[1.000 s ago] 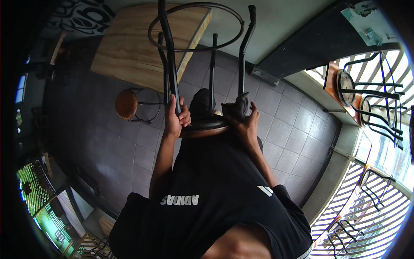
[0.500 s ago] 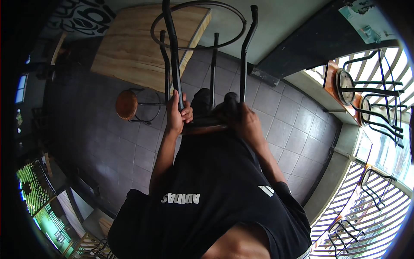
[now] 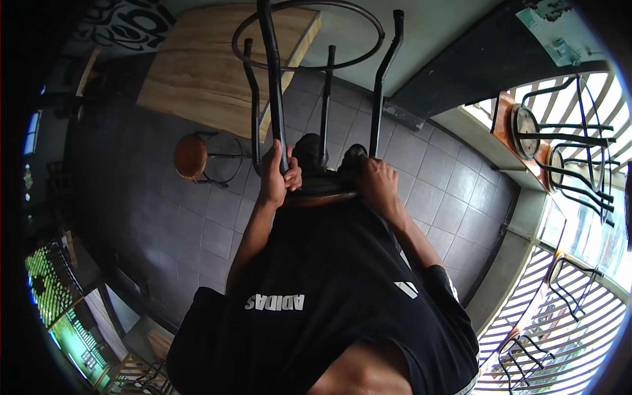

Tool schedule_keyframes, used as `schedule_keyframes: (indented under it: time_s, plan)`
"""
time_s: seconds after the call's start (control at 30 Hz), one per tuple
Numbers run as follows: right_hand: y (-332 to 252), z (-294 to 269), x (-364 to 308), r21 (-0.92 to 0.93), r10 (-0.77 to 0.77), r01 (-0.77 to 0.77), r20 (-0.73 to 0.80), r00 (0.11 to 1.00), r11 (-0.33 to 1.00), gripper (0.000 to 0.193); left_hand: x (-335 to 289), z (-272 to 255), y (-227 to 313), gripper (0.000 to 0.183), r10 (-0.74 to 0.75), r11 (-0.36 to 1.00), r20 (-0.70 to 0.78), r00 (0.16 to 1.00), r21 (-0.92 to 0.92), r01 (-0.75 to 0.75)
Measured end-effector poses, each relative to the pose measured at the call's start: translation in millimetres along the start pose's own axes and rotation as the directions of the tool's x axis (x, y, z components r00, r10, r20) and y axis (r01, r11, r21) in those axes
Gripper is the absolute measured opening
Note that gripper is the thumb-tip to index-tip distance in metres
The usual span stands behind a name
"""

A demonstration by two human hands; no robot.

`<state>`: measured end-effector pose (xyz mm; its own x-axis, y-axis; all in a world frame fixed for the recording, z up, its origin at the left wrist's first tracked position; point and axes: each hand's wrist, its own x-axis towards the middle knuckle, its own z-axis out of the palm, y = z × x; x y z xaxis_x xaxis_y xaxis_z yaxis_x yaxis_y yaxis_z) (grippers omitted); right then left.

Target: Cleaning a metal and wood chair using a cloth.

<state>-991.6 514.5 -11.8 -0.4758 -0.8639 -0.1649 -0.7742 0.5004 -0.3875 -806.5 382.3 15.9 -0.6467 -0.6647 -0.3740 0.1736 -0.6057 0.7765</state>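
A stool with black metal legs (image 3: pixel 326 99) is held upside down against my front, its legs pointing up and away. A round metal ring (image 3: pixel 309 5) joins the legs near their far ends. The rim of its wooden seat (image 3: pixel 322 199) rests close to my black shirt. My left hand (image 3: pixel 280 174) wraps round the near left leg, just above the seat. At the base of the right leg, my right hand (image 3: pixel 378 184) is closed on the stool; its fingertips are partly hidden. Beyond the seat, my dark shoes show on the floor.
A pale wooden table (image 3: pixel 217 66) stands ahead to the left. Beside it is another stool with a round brown seat (image 3: pixel 190 157). More stools (image 3: pixel 526 131) rest upside down on a wooden ledge at the right, by slatted windows. Grey tiles (image 3: pixel 441 197) cover the floor.
The stool's legs and ring have shifted slightly to the right. Both hands have moved a little with it and keep their hold.
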Motion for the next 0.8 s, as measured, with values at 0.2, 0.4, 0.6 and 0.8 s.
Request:
schedule_keyframes:
  time_s: [0.2,0.4,0.6,0.8]
  plan:
    - [17.6,-9.4,1.7,0.198,0.114,-0.2,0.377,0.919,0.959,0.048,-1.3,8.3,-0.6,0.045,0.032,0.997,-0.116,0.993,0.071,-0.024]
    - [19.8,-29.2,-7.0,0.11,-0.044,0.016,0.261,0.964,0.994,0.044,0.7,1.5,3.2,0.046,0.012,0.996,-0.079,0.997,0.094,-0.004]
    - [14.7,-33.5,13.4,0.364,-0.132,-0.061,0.484,0.865,0.93,0.047,0.4,-1.0,5.3,0.046,-0.025,0.996,-0.056,0.998,0.082,0.03]
    - [28.0,-31.4,19.7,0.267,-0.216,0.096,0.468,0.857,0.959,0.036,-2.1,1.7,5.9,0.046,-0.033,0.998,-0.005,0.999,0.053,0.033]
